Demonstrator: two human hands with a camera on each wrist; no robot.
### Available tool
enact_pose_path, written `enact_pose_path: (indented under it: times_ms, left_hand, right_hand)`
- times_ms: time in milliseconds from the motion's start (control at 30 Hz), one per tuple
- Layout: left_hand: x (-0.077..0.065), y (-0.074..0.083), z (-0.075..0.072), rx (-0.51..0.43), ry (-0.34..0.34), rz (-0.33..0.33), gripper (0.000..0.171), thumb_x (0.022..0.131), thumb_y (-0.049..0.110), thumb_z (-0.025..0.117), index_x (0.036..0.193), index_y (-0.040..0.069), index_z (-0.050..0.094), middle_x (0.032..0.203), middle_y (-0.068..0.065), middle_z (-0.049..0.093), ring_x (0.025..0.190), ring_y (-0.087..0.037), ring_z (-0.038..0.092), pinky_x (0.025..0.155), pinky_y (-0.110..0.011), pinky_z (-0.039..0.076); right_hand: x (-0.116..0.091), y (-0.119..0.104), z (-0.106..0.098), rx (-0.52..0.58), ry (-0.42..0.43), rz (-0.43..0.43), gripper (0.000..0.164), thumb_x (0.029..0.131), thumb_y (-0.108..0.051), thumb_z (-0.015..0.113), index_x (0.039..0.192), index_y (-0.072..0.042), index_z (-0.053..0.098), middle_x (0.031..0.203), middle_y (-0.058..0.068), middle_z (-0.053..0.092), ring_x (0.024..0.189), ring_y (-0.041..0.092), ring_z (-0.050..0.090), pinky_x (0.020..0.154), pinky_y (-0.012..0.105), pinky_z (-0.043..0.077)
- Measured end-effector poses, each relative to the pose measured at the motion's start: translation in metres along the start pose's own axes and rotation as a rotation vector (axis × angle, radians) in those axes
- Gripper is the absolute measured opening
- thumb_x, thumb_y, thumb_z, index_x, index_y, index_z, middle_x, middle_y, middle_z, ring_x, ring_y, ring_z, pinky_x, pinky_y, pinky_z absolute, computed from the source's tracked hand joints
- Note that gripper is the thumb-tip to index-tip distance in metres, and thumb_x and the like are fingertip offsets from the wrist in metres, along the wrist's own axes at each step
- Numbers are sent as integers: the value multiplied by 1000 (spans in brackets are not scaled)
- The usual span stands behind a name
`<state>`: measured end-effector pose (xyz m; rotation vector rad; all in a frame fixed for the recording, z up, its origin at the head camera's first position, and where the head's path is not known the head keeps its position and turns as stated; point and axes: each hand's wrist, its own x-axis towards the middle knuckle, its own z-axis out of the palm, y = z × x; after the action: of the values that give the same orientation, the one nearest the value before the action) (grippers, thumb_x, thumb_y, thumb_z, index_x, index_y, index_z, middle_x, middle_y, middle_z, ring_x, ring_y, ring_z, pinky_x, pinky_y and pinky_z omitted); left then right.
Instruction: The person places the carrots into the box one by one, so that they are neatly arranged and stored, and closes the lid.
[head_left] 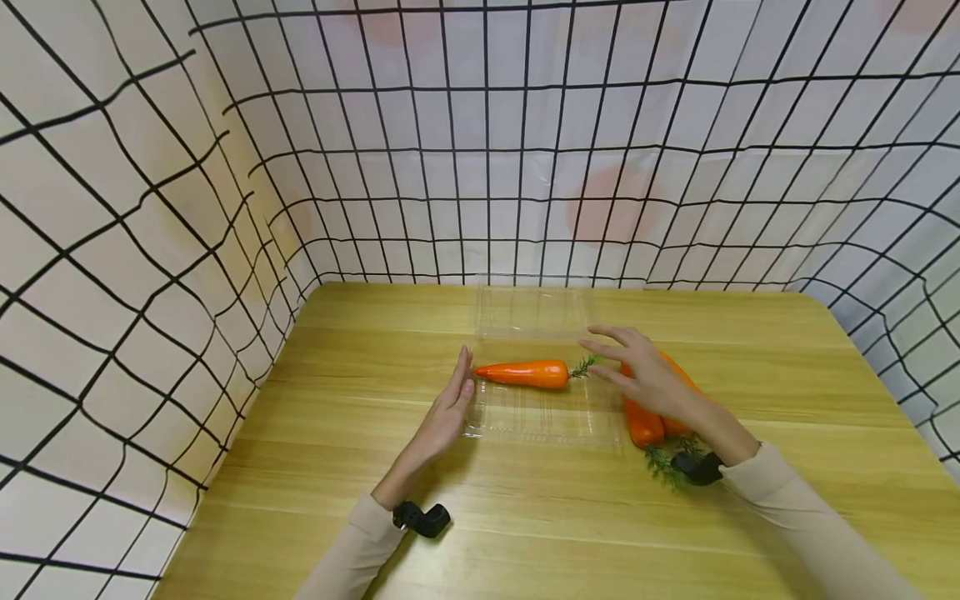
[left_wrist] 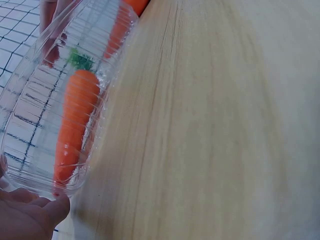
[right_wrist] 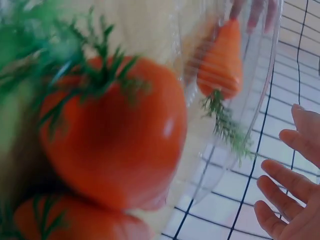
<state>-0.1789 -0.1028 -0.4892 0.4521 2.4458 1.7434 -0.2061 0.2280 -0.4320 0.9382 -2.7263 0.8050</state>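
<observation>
Carrot (head_left: 525, 374): in the clear tray (head_left: 528, 410), toward its far side, tip left, leafy end right. Sits btwn L hand (head_left: 444, 410) and R hand (head_left: 647, 372).
L hand: fingers straight, up against the tray's left end, just beside the carrot tip w/ the clear wall btwn.
R hand: fingers spread, near the tray's right end by the leaves. Can't tell from my feed if it's touching.
Lid (head_left: 534, 310): clear plastic, open on the far side of the tray.
Loose carrots (head_left: 643, 423): two, right of tray, leaves on the near side. R hand + wrist block part of them on my head cam.
Table (head_left: 562, 517): yellowish wood-look.
Mesh (head_left: 487, 151): black grid left, far & right, white sheet (head_left: 468, 121) behind w/ pale orange spots.
</observation>
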Motion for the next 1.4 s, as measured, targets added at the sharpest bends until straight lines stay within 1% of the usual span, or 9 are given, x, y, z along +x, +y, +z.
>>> enact_pose_path:
  times_ms: [100, 333, 500, 767, 867, 1067, 1233, 1400]
  left_hand:
    - [-1, 1, -1, 5, 1, -1, 60, 115, 14, 29, 167, 6, 1, 174, -17, 10, 161, -35, 15, 131, -54, 13]
    - [-1, 0, -2, 10, -5, 0, 60, 114, 13, 29, 166, 5, 0, 174, -18, 8, 161, -34, 13, 131, -54, 12]
    - [-2, 1, -2, 4, -2, -7, 60, 115, 15, 30, 167, 6, 0, 174, -16, 9, 161, -32, 14, 132, -52, 13]
    - [-2, 0, -1, -7, -6, -13, 60, 115, 16, 30, 167, 7, 0, 175, -15, 9, 161, -31, 13, 132, -50, 12]
    - [-1, 0, -1, -3, -5, -18, 60, 115, 16, 29, 167, 8, 1, 175, -14, 9, 161, -30, 13, 132, -50, 12]
    - [-1, 0, -1, -2, -8, -9, 60, 115, 14, 29, 167, 6, 0, 174, -16, 8, 161, -33, 13, 131, -52, 12]
    - [0, -1, -1, -9, -11, -8, 60, 115, 15, 29, 167, 6, 0, 174, -16, 8, 161, -34, 13, 131, -53, 12]
    - [0, 0, -1, -4, -13, -4, 60, 115, 14, 29, 167, 5, 0, 174, -16, 8, 161, -35, 13, 131, -54, 12]
  right_hand:
    - [-5, 4, -6, -7, 3, 19, 47, 100, -12, 68, 146, -6, 60, 156, 22, 48, 141, 47, 43, 109, 71, 40]
    - [-16, 15, -14, -35, 41, 23, 44, 101, -13, 67, 143, -2, 61, 154, 26, 49, 138, 50, 44, 106, 72, 40]
    - [-25, 20, -20, -47, 58, 39, 46, 99, -12, 69, 143, -2, 61, 153, 27, 49, 138, 51, 43, 106, 73, 38]
    - [-44, 35, -23, -80, 128, 29, 45, 95, -10, 73, 139, -2, 64, 147, 29, 53, 133, 52, 47, 103, 74, 38]
    - [-49, 38, -25, -89, 137, 38, 45, 95, -10, 74, 138, -1, 65, 147, 30, 53, 131, 52, 47, 102, 75, 37]
    - [-58, 43, -28, -93, 162, 46, 45, 94, -9, 74, 138, -1, 65, 145, 32, 54, 129, 54, 48, 101, 75, 37]
    - [-68, 49, -29, -108, 182, 52, 48, 93, -9, 75, 139, -4, 65, 144, 31, 54, 129, 54, 48, 99, 75, 39]
    - [-77, 54, -30, -109, 183, 79, 47, 94, -10, 75, 139, -3, 65, 143, 31, 54, 129, 55, 47, 98, 76, 37]
